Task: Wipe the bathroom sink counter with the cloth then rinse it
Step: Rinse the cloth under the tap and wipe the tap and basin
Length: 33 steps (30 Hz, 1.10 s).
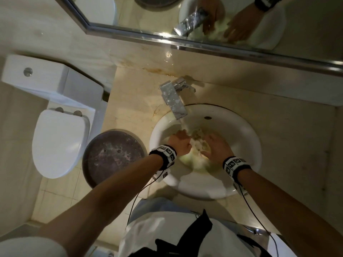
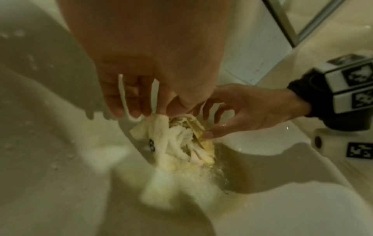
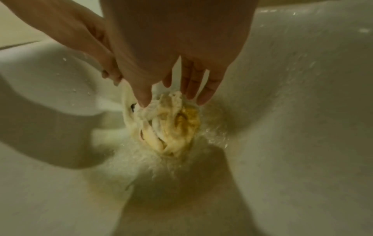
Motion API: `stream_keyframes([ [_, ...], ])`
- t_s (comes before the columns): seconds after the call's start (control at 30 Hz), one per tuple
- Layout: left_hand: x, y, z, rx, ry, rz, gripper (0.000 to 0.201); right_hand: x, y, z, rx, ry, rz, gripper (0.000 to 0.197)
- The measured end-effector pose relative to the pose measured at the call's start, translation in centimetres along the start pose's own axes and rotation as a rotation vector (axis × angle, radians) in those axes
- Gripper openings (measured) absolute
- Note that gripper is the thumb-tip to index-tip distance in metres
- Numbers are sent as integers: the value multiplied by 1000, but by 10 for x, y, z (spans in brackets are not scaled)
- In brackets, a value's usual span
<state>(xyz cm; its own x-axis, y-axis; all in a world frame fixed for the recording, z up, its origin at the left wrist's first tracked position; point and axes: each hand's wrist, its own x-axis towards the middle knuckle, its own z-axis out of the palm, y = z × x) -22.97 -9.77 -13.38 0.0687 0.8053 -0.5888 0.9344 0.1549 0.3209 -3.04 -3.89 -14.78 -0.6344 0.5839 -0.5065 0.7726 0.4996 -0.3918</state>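
You're on the rinse — the cloth (image 1: pixel 197 145) sits bunched in the sink (image 1: pixel 246 138) under the running faucet (image 1: pixel 173 101), your left hand (image 1: pixel 179 142) pinching it, your right hand (image 1: pixel 217 147) loose-fingered, touching it — yellow still clouds the water.

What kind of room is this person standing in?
A bathroom, most likely a small home or hotel one. A white toilet stands beside a marble counter with a round white sink under a chrome tap, and a framed mirror hangs above.
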Motion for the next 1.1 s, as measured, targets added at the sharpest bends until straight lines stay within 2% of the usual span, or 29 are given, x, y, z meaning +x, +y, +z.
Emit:
stream_keyframes([
  [0.1,5,2,19,5,-107,-36,55,7,-2,22,8,-18,24,84],
  [0.2,6,8,28,-114,-138,-13,91,21,-4,40,-81,-70,72,85],
  [0.27,10,12,31,-190,-188,-21,102,29,-8,43,-53,-85,141,88],
  [0.33,15,17,32,-296,-230,-105,98,34,-14,40,34,-137,236,80],
  [0.4,21,16,32,-406,-246,-190,73,37,-18,36,62,-181,287,71],
  [0.47,22,12,29,-464,-233,-210,47,34,-18,30,91,-176,279,70],
  [0.57,15,11,18,-396,-176,-125,27,25,-17,16,152,-190,190,66],
  [0.67,4,16,6,-210,-18,26,14,16,-12,-9,281,-237,65,53],
  [0.73,-2,17,-1,-152,54,49,6,9,-4,-28,361,-170,56,46],
  [0.8,-4,17,-4,-143,83,59,8,8,6,-40,386,-104,99,49],
  [0.9,-3,19,-4,-79,123,81,9,12,13,-35,230,-93,149,37],
  [0.97,-1,19,3,-24,91,62,21,13,8,-21,132,-67,171,26],
  [1.0,2,18,11,6,63,52,27,13,5,-10,115,-47,168,32],
  [1.1,5,13,25,54,-54,22,42,14,-8,21,100,-116,162,87],
])
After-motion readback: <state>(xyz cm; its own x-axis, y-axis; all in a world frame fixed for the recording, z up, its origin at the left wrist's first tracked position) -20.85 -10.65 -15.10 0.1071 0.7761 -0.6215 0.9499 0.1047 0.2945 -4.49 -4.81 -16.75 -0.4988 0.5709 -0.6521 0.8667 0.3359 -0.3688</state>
